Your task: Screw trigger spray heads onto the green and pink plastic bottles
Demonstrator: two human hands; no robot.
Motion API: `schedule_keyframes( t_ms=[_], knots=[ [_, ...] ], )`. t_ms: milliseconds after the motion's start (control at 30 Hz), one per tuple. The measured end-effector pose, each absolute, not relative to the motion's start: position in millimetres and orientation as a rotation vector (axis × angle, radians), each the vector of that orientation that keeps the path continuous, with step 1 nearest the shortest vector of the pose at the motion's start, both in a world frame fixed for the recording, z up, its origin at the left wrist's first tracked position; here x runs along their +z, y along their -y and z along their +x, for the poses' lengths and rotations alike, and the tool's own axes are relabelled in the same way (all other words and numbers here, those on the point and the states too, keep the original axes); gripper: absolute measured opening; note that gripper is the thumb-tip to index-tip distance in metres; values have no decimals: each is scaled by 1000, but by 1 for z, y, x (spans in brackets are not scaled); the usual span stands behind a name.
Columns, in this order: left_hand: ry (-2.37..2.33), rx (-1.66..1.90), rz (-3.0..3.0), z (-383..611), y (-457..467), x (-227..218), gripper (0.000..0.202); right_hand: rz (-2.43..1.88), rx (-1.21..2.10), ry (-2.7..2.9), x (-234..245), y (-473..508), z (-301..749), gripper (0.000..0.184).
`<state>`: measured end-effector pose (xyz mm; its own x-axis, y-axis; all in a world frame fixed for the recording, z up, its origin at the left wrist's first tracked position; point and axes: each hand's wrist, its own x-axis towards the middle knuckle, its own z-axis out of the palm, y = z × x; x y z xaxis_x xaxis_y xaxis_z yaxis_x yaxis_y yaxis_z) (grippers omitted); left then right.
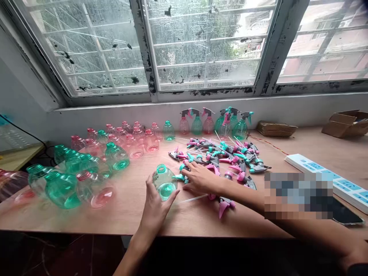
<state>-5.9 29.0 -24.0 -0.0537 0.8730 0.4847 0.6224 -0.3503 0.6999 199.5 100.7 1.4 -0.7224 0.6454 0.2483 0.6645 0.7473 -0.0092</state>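
My left hand point(155, 205) wraps round a small green clear plastic bottle point(164, 183) that stands upright on the wooden bench, its neck uncapped. My right hand point(201, 178) lies over the near edge of a heap of pink, teal and grey spray trigger heads point(227, 157), fingers curled on a teal-collared trigger head point(181, 177) right beside the bottle. A thin white dip tube point(195, 198) lies on the bench below that hand.
Several empty green and pink bottles point(86, 165) crowd the bench's left side. Finished spray bottles point(218, 122) stand along the wall under the window. A white power strip point(330, 180), a dark phone point(346, 214) and cardboard boxes point(345, 123) sit to the right.
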Motion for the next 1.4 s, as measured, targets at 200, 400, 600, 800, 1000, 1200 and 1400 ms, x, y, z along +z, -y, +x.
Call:
schedule_keyframes(
  t_ms=[200, 400, 600, 800, 1000, 1200, 1400],
  knots=[
    [-1536, 1237, 1865, -12, -34, -30, 84, -1073, -67, 2770, 14, -104, 201, 42],
    [-1497, 1270, 1792, -12, -32, -22, 82, -1180, 23, 2734, 32, -105, 202, 55],
    [-1621, 1390, 1831, -11, -24, -12, 93, -1295, 157, 2560, 68, -65, 227, 45],
    [-1506, 1529, 2135, -5, -8, -9, 88, -1226, 734, 2169, 69, 3, 305, 40],
    [-1292, 1400, 2447, 0, 3, -16, 85, -833, 1050, 1161, -22, 37, 351, 53],
    [-1505, 1263, 2536, 4, -1, -18, 73, -748, 1269, 1048, -54, 38, 330, 61],
    [-1630, 1183, 2459, 5, -2, -18, 75, -701, 1303, 920, -49, 37, 328, 58]
  ],
)
